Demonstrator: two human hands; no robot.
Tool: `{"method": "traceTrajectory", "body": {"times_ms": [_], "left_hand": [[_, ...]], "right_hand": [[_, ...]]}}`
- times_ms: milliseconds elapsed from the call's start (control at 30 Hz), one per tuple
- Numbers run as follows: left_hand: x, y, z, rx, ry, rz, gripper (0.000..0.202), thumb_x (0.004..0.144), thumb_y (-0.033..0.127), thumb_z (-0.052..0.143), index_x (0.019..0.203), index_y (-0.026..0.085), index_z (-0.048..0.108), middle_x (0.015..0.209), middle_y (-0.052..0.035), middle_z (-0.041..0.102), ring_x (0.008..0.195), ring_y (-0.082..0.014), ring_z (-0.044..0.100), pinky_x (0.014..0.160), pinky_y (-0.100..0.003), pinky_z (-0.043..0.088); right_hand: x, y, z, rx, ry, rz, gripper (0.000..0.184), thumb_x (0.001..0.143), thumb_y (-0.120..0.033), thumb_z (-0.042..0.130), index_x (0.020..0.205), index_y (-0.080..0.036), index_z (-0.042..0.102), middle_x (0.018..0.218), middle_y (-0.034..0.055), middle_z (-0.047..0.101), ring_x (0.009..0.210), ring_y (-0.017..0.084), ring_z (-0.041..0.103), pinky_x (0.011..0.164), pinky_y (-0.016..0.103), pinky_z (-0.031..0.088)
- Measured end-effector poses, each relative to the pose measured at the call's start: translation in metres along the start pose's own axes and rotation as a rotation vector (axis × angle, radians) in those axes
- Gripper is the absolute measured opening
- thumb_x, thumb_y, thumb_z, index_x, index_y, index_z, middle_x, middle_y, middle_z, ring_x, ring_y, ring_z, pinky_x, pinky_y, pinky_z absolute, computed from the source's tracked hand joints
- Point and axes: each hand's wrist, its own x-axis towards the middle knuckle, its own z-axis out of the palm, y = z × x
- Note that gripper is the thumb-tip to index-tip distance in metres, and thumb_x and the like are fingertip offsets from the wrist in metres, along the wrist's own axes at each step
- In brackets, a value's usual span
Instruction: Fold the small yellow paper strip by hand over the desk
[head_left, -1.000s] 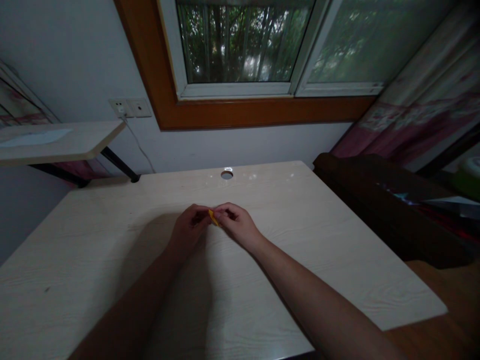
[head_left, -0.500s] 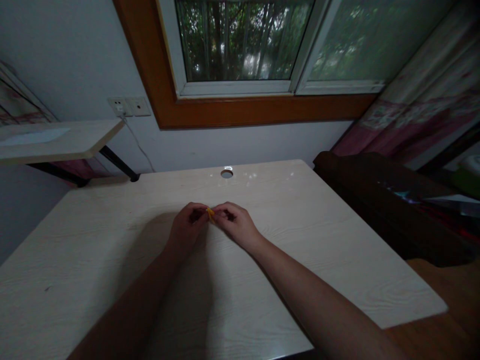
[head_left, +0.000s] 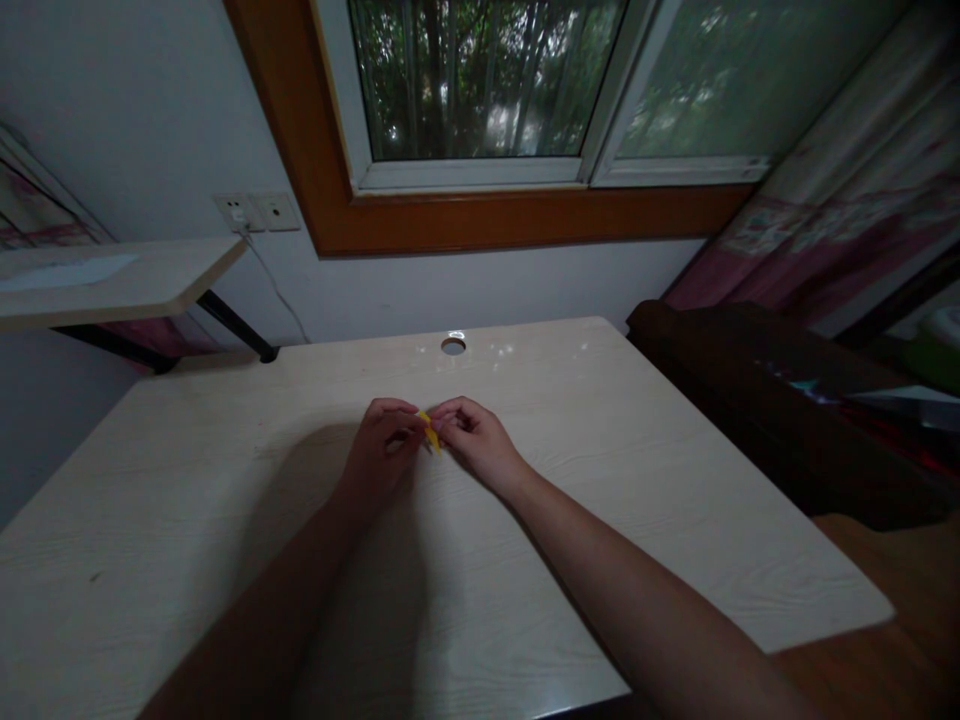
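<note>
Head view: the left hand [head_left: 381,448] and the right hand [head_left: 480,442] pinch a small yellow thing [head_left: 433,438] in their fingertips, over the desk [head_left: 637,470], nearer its far edge. A round hole [head_left: 453,346] sits just beside that edge.

Item [head_left: 433,437] between the hands [head_left: 484,447] over the table [head_left: 660,460], shelf [head_left: 150,285] at left, window [head_left: 487,90] behind, curtain [head_left: 825,200] at right
</note>
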Motion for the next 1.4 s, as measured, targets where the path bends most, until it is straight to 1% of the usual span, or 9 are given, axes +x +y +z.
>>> {"method": "traceTrajectory", "body": {"times_ms": [100, 233, 400, 633, 767, 867, 967, 1167, 1400], "left_hand": [[-0.0005, -0.002, -0.0002, 0.089, 0.0, 0.042, 0.007, 0.086, 0.02, 0.063, 0.09, 0.021, 0.068, 0.109, -0.0059, 0.052, 0.086, -0.0132, 0.061, 0.074, -0.029, 0.058], [0.0007, -0.0054, -0.0005, 0.154, 0.007, 0.087, 0.009, 0.087, 0.021, 0.062, 0.093, 0.023, 0.069, 0.106, -0.0055, 0.054, 0.081, -0.0125, 0.06, 0.072, -0.029, 0.058], [0.0028, -0.0047, -0.0017, 0.206, 0.032, 0.106, 0.006, 0.085, 0.026, 0.065, 0.087, 0.021, 0.068, 0.092, -0.0039, 0.059, 0.077, -0.0135, 0.06, 0.068, -0.026, 0.055], [0.0019, -0.0025, -0.0024, 0.187, 0.007, 0.038, 0.003, 0.084, 0.021, 0.063, 0.085, 0.019, 0.065, 0.085, -0.0018, 0.06, 0.072, -0.0122, 0.059, 0.068, -0.025, 0.051], [0.0005, -0.0018, -0.0022, 0.204, -0.016, -0.037, 0.003, 0.083, 0.019, 0.062, 0.085, 0.02, 0.064, 0.082, -0.0008, 0.064, 0.073, -0.0133, 0.061, 0.07, -0.025, 0.05], [-0.0006, -0.0015, -0.0015, 0.21, -0.026, -0.099, 0.005, 0.081, 0.021, 0.063, 0.086, 0.02, 0.064, 0.08, -0.0008, 0.067, 0.073, -0.0146, 0.063, 0.071, -0.027, 0.05], [-0.0013, -0.0019, -0.0008, 0.158, -0.033, -0.162, 0.006, 0.081, 0.024, 0.063, 0.085, 0.019, 0.064, 0.08, -0.0013, 0.068, 0.073, -0.0151, 0.064, 0.071, -0.027, 0.051], [-0.0013, -0.0048, -0.0001, 0.035, -0.021, -0.256, 0.013, 0.081, 0.03, 0.065, 0.089, 0.02, 0.065, 0.083, -0.0013, 0.069, 0.076, -0.0153, 0.064, 0.073, -0.027, 0.051], [-0.0009, -0.0061, 0.001, -0.1, -0.047, -0.296, 0.02, 0.081, 0.031, 0.067, 0.097, 0.021, 0.063, 0.09, -0.0023, 0.068, 0.082, -0.0157, 0.064, 0.077, -0.028, 0.05]], "right_hand": [[0.0006, -0.0013, -0.0007, 0.006, 0.008, 0.019, 0.018, 0.077, -0.033, 0.069, 0.086, -0.018, 0.066, 0.073, -0.0002, 0.063, 0.063, 0.011, 0.054, 0.06, 0.023, 0.041], [0.0008, 0.0, -0.0018, 0.006, -0.003, 0.021, 0.016, 0.08, -0.033, 0.066, 0.085, -0.018, 0.066, 0.073, 0.0004, 0.064, 0.063, 0.011, 0.054, 0.059, 0.024, 0.04], [0.0008, 0.0016, -0.0021, 0.062, -0.046, 0.039, 0.02, 0.082, -0.037, 0.065, 0.085, -0.017, 0.066, 0.07, 0.0017, 0.065, 0.063, 0.012, 0.057, 0.064, 0.027, 0.044], [-0.0017, -0.0048, -0.0009, 0.067, -0.073, 0.031, 0.026, 0.086, -0.043, 0.062, 0.089, -0.017, 0.065, 0.075, 0.003, 0.065, 0.065, 0.013, 0.057, 0.065, 0.028, 0.045], [-0.0036, -0.0049, 0.0006, -0.002, -0.021, -0.004, 0.025, 0.078, -0.039, 0.071, 0.091, -0.019, 0.064, 0.074, -0.0003, 0.06, 0.063, 0.011, 0.052, 0.061, 0.025, 0.042], [-0.0042, -0.0027, 0.0009, -0.092, -0.012, -0.043, 0.025, 0.076, -0.038, 0.074, 0.089, -0.019, 0.062, 0.072, -0.0019, 0.057, 0.06, 0.01, 0.047, 0.057, 0.023, 0.038], [-0.004, 0.0003, 0.0, -0.141, -0.02, -0.061, 0.027, 0.076, -0.039, 0.074, 0.089, -0.02, 0.061, 0.074, -0.0017, 0.057, 0.061, 0.01, 0.047, 0.057, 0.022, 0.037], [-0.0036, 0.0034, -0.0018, -0.187, -0.013, -0.091, 0.027, 0.079, -0.04, 0.071, 0.096, -0.02, 0.064, 0.077, 0.0002, 0.058, 0.064, 0.011, 0.05, 0.058, 0.023, 0.039], [-0.0047, 0.0027, -0.0013, -0.205, -0.025, -0.117, 0.024, 0.081, -0.036, 0.069, 0.098, -0.019, 0.066, 0.08, 0.0011, 0.059, 0.066, 0.011, 0.051, 0.059, 0.023, 0.039]]}}
